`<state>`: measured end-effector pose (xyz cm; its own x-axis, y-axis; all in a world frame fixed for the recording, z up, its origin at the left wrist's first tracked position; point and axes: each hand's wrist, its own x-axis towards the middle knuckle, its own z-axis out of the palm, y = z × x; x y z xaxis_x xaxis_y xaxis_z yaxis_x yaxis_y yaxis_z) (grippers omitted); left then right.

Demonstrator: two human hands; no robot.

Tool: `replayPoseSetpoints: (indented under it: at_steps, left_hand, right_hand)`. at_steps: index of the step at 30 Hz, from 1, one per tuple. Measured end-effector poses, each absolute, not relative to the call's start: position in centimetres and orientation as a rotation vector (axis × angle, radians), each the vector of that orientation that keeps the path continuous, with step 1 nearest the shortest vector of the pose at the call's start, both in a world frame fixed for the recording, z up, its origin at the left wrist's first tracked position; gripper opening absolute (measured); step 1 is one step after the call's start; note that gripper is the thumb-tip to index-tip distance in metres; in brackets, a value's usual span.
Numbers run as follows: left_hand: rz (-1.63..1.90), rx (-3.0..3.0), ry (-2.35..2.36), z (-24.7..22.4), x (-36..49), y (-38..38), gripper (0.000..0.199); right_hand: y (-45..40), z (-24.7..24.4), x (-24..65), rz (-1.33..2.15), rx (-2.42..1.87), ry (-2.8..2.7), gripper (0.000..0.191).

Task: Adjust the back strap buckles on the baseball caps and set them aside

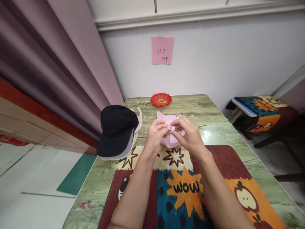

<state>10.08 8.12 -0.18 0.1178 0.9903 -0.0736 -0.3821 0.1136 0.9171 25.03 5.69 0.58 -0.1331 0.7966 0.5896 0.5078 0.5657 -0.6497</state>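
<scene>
A pink cap (172, 141) is on the table in front of me, partly covered by my hands. Its brim points away, toward the wall. My left hand (156, 133) pinches one end of the cap's back strap (171, 128). From the other side, thumb and fingers of my right hand (188, 132) are closed on the same strap. The strap's fastening is too small to make out. To the left lies a stack of caps, with a black cap (118, 127) on top and lighter ones under it.
A red scalloped dish (161, 100) stands at the table's far edge. A colourful patterned mat (214, 159) covers the near part of the marbled green table (135, 105). Curtains (78, 57) hang on the left; a stool with a patterned cloth (264, 108) stands at right.
</scene>
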Motion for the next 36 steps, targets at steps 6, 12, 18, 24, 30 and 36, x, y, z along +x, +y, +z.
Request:
replayPoseSetpoints:
  at_steps: [6, 12, 18, 24, 30, 36]
  left_hand:
    - [1.194, 0.984, 0.842, 0.6, 9.9, 7.8, 0.029]
    - [1.112, 1.118, 0.885, 0.6, 9.6, 7.8, 0.028]
    - [1.168, 1.122, 0.906, 0.4, 9.2, 8.1, 0.023]
    - [1.242, 1.2, 1.006, 0.0, 8.2, 8.7, 0.02]
    - [1.347, 1.566, 1.189, 0.1, 7.9, 8.6, 0.019]
    - [1.083, 1.92, 1.148, 0.1, 8.2, 8.4, 0.025]
  right_hand:
    - [5.7, 0.7, 25.5, 0.38, -1.095, -1.743, 0.013]
    - [5.5, 0.8, 25.4, 0.347, -1.145, -1.767, 0.014]
    - [5.4, 0.5, 25.0, 0.302, -1.28, -1.755, 0.016]
    - [5.7, 0.2, 25.5, 0.324, -1.339, -1.739, 0.017]
    - [5.8, 0.0, 25.5, 0.246, -1.284, -1.826, 0.019]
    - [5.8, -0.2, 25.3, 0.217, -1.195, -1.883, 0.026]
